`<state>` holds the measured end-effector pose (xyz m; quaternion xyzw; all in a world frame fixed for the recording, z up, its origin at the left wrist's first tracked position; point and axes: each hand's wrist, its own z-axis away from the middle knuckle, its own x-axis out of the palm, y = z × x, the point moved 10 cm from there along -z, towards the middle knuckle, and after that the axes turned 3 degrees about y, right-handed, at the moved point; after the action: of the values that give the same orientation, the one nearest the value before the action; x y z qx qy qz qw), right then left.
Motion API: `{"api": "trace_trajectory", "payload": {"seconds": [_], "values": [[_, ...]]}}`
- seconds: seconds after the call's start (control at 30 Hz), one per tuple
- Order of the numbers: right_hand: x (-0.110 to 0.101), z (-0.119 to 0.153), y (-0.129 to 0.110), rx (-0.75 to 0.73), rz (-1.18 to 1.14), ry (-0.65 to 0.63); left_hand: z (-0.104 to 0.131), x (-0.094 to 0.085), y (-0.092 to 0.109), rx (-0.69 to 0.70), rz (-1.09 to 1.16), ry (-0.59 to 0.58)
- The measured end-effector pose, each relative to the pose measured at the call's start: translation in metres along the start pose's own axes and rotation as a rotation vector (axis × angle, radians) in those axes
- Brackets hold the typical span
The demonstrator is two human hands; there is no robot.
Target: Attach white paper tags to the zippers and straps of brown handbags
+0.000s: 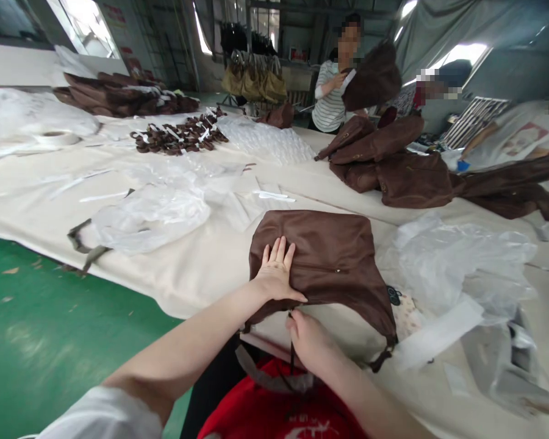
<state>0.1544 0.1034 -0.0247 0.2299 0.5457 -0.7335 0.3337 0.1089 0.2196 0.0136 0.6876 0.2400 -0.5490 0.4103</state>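
A brown bag (333,244) lies flat on the cream-covered table (183,268), a zipper running across its middle. My left hand (278,273) rests on the left part of the bag, palm down with fingers spread. Just below the bag's near edge, my right hand (307,338) is closed in a pinch on a thin dark strap or cord that hangs toward me. The bag's strap (274,378) curves down in front of my red apron, its end wrapped in pale material.
Crumpled clear plastic (150,216) lies to the left, more plastic (466,262) to the right. Brown bags (412,177) are heaped at the back right. Small brown pieces (178,137) lie farther back. A person (329,97) across the table holds a brown bag.
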Motion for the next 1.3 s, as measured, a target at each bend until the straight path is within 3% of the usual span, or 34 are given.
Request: {"api": "trace_trajectory", "payload": {"seconds": [0.13,0.3,0.47,0.53,0.63,0.7,0.83,0.93,1.07,1.17,1.3], "values": [[0.016,0.000,-0.015,-0.010,0.247,0.014,-0.013,0.026,-0.012,-0.043,-0.024,-0.041],[0.021,-0.015,-0.043,-0.063,0.342,0.024,-0.021,0.028,-0.021,-0.048,-0.066,-0.056],[-0.010,-0.014,-0.030,-0.098,0.436,0.039,-0.021,0.023,-0.026,-0.029,-0.063,-0.079],[-0.028,-0.016,-0.016,-0.075,0.481,0.070,-0.018,0.017,-0.045,-0.145,-0.060,-0.055],[-0.051,-0.031,-0.007,-0.043,0.512,0.134,0.000,0.005,-0.096,-0.529,-0.044,0.026],[-0.061,-0.050,-0.012,-0.032,0.511,0.177,0.016,-0.005,-0.120,-0.706,-0.041,0.149],[-0.068,-0.089,-0.031,-0.038,0.483,0.209,0.030,-0.025,-0.126,-0.667,0.015,0.426],[-0.067,-0.099,-0.040,-0.084,0.455,0.181,0.034,-0.029,-0.126,-0.612,0.081,0.426],[-0.050,-0.077,-0.040,-0.179,0.422,0.070,0.057,-0.052,-0.137,-0.647,0.103,0.481],[-0.036,-0.059,-0.030,-0.193,0.426,0.004,0.086,-0.064,-0.145,-0.700,0.092,0.523],[-0.043,-0.058,-0.008,-0.110,0.474,0.028,0.118,-0.065,-0.138,-0.741,0.078,0.492]]}}
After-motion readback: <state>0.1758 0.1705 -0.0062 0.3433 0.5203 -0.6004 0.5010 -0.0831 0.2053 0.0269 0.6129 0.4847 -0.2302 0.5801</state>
